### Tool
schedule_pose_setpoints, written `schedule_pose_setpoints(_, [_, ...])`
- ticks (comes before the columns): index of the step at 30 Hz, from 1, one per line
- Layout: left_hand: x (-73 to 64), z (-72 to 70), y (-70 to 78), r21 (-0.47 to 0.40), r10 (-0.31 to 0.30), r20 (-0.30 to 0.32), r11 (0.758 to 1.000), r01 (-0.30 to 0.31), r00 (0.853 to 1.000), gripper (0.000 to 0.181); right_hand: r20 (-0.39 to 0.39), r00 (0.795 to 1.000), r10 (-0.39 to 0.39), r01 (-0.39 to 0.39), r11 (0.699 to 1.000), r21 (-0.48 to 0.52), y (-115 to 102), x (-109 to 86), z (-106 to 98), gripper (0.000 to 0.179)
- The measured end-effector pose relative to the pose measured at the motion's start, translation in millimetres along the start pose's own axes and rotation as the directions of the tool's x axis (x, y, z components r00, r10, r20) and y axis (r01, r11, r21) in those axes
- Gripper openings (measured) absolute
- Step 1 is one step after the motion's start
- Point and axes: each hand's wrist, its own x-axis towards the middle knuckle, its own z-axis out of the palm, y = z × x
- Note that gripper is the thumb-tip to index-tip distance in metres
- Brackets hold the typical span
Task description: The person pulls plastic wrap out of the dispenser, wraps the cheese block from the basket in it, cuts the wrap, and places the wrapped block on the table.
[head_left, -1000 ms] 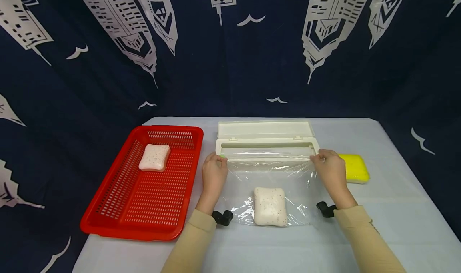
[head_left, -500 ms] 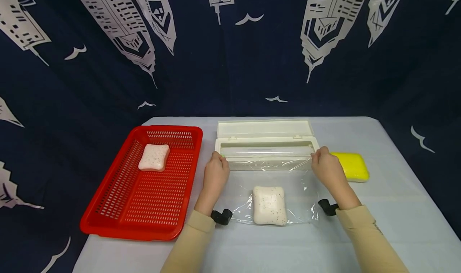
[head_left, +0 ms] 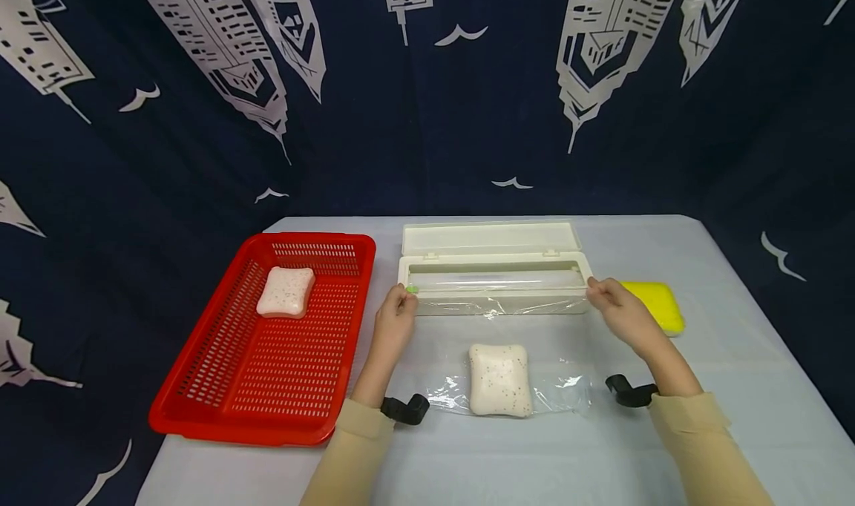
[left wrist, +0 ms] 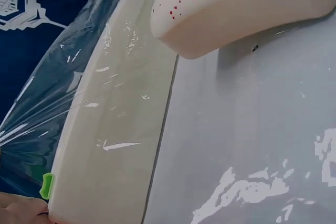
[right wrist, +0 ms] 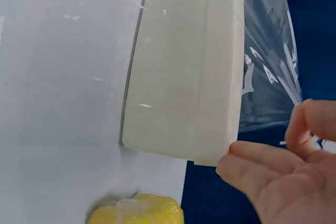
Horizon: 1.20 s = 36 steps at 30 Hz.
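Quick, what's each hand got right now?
Left hand: pinching the clear film at the white box's left end.
Right hand: pinching the film near its right end.

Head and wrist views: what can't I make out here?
Left hand: mostly cut off by the lower-left corner, left wrist view.
Middle speckled block: partly cut off by the top edge, left wrist view.
Yellow block: partly hidden by the right hand, head view.

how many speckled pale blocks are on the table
2: a pinkish speckled block in the red basket, and a whiter speckled block in front of the open film dispenser.
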Motion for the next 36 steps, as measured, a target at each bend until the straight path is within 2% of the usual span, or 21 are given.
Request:
schedule_pose_setpoints(3, [0.3, 0.1, -2.5, -0.077, 0.001, -0.004, 0.997, -0.001, 1.0, 0.01, 0.016, 1.0, -0.002, 0.0, 0.994, 0.112, 3, -0.8, -1, 0.048])
schedule_pose_setpoints(6, [1.1, 0.4, -5.6, -0.177, 0.018, 0.007, 0.984, -0.017, 1.0, 0.01, 0.02, 0.999, -0.028, 0.024, 0.981, 0.191, 8, -1.0, -2, 0.044])
schedule_pose_setpoints(11, [0.8, 0.1, -9.4, -0.337, 0.005, 0.038, 0.941, 0.008, 0.999, 0.008, 0.01, 0.997, -0.073, 0.068, 0.96, 0.272, 14, -1.9, -3, 0.041])
schedule_pose_setpoints(15, [-0.9, -1.0, -11.9, -0.406, -0.011, 0.047, 0.913, 0.029, 0.999, 0.008, -0.005, 0.996, -0.088, 0.085, 0.937, 0.339, 18, -2.7, -2, 0.034])
schedule_pose_setpoints(19, [-1.7, -2.0, -13.7, -0.432, -0.006, 0.05, 0.902, 0.027, 0.999, 0.009, -0.009, 0.993, -0.116, 0.11, 0.911, 0.397, 20, -4.2, -1, 0.029])
schedule_pose_setpoints(25, [-2.3, -3.6, -15.6, -0.463, 0.012, 0.062, 0.886, 0.018, 0.998, 0.014, 0.018, 0.989, -0.146, 0.123, 0.893, 0.433, 24, -5.1, -2, 0.023])
schedule_pose_setpoints(33, [-3.3, -1.5, -18.9, -0.484, -0.009, 0.054, 0.875, 0.034, 0.999, 0.009, 0.014, 0.984, -0.178, 0.136, 0.796, 0.59, 30, -6.3, 1, 0.012])
schedule_pose_setpoints(36, [-3.5, -0.9, -20.8, -0.476, -0.018, 0.051, 0.878, 0.04, 0.999, 0.008, -0.005, 0.989, -0.149, 0.123, 0.801, 0.586, 32, -6.8, 2, 0.014])
